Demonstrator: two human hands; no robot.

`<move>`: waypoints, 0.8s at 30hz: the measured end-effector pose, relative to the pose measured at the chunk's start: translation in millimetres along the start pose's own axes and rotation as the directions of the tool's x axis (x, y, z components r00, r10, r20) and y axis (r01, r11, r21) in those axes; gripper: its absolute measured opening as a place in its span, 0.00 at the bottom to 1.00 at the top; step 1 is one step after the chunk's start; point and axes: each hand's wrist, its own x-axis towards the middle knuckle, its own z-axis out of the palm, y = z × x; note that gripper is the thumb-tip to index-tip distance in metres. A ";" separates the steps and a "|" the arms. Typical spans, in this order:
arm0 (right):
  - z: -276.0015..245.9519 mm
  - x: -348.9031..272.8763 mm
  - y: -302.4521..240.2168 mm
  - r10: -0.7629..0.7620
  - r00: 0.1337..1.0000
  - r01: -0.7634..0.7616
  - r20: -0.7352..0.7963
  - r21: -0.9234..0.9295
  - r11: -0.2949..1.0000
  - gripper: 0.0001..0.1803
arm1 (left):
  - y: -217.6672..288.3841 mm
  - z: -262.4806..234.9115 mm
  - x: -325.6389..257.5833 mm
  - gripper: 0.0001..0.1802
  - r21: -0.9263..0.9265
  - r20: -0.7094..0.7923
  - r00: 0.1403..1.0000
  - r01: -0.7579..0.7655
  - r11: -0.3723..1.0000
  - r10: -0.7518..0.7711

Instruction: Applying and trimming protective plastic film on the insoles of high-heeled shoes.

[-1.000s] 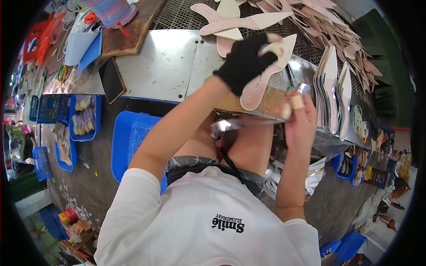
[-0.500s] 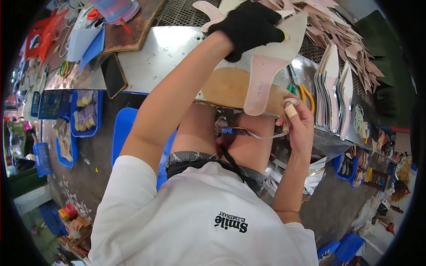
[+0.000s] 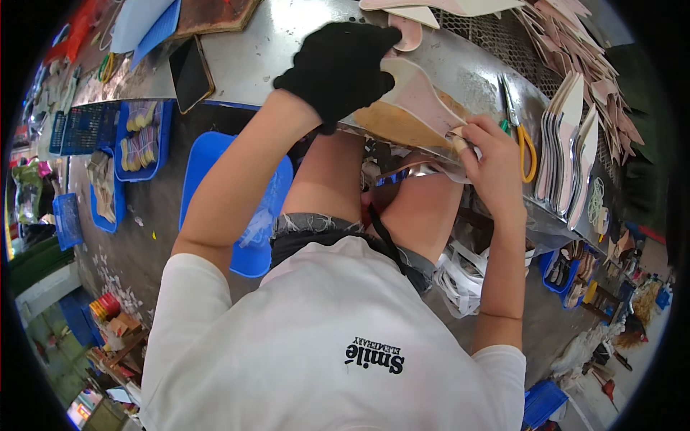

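Observation:
My left hand, in a black glove, has its fingers closed on the wide pale end of a shoe insole. This pink and white insole lies slantwise over a tan oval board at the bench's near edge. My bare right hand, with tape round a finger, pinches the insole's narrow end. Whether its fingers also hold a thin strip, I cannot tell. Beyond the gloved hand lie more insole pieces. Orange-handled scissors rest right of the board.
Stacked insoles stand on the metal bench at the right, near a heap of pink pieces. A phone lies at the left bench edge. Below are a blue bin and a blue basket with bundles.
My left hand has moved left and nearer with the insole, which has swung from upright to slantwise. My right hand has come up to its narrow end. The view has shifted a little.

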 end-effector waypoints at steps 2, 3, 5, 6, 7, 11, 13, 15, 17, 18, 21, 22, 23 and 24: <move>-1.1 1.8 -4.9 0.066 0.998 -0.064 -0.008 0.150 0.987 0.07 | -13.4 17.7 -7.1 0.22 0.020 -0.053 0.999 0.013 1.000 -0.012; -1.5 -2.0 -6.0 0.162 0.987 -0.153 -0.005 0.289 0.945 0.07 | -13.0 24.1 -10.1 0.19 -0.063 -0.056 0.996 0.059 0.996 -0.062; -0.3 -0.7 -9.0 0.255 0.964 -0.189 -0.075 0.482 0.855 0.06 | -15.1 29.5 -15.3 0.19 -0.054 -0.094 0.994 0.046 0.997 -0.051; -3.0 1.0 -9.7 0.359 0.924 -0.192 -0.134 0.650 0.735 0.06 | -12.9 30.3 -15.2 0.18 -0.046 -0.140 0.990 0.024 0.999 -0.030; -2.1 7.9 -14.6 0.410 0.904 -0.244 -0.117 0.646 0.723 0.06 | -12.8 31.7 -15.1 0.18 -0.048 -0.140 0.990 0.027 0.999 -0.033; 34.5 42.8 -21.7 0.380 0.919 -0.199 -0.106 0.706 0.679 0.09 | -11.3 28.7 -11.6 0.15 -0.181 -0.125 0.989 0.052 0.982 -0.075; 44.6 54.4 -19.7 0.373 0.917 -0.176 -0.139 0.699 0.693 0.09 | -10.5 25.3 -9.1 0.14 -0.235 -0.079 0.990 0.092 0.968 -0.113; 50.5 59.2 -19.1 0.364 0.916 -0.153 -0.169 0.691 0.706 0.09 | -10.9 25.6 -9.5 0.12 -0.297 -0.069 0.989 0.102 0.949 -0.128; 54.6 61.8 -18.7 0.357 0.920 -0.147 -0.161 0.702 0.697 0.09 | -15.9 31.3 -10.5 0.12 -0.284 -0.117 0.987 0.074 0.956 -0.111; 56.3 62.1 -17.6 0.357 0.921 -0.150 -0.158 0.702 0.697 0.09 | -17.1 32.5 -9.8 0.12 -0.273 -0.165 0.983 0.035 0.961 -0.083; 61.7 62.9 -14.9 0.290 0.931 -0.077 -0.221 0.658 0.749 0.08 | -19.6 30.7 -6.3 0.17 -0.233 -0.095 0.995 0.020 0.972 -0.043; 63.4 64.0 -14.9 0.279 0.927 -0.063 -0.252 0.627 0.777 0.07 | -20.4 31.2 -6.7 0.17 -0.234 -0.094 0.995 0.021 0.972 -0.044; 64.8 64.4 -15.4 0.266 0.921 -0.050 -0.283 0.593 0.804 0.07 | -21.1 31.7 -7.2 0.17 -0.206 -0.126 0.992 -0.009 0.979 -0.017; 65.1 64.3 -16.2 0.266 0.922 -0.051 -0.282 0.592 0.804 0.07 | -21.1 32.4 -7.3 0.17 -0.176 -0.158 0.987 -0.039 0.984 0.011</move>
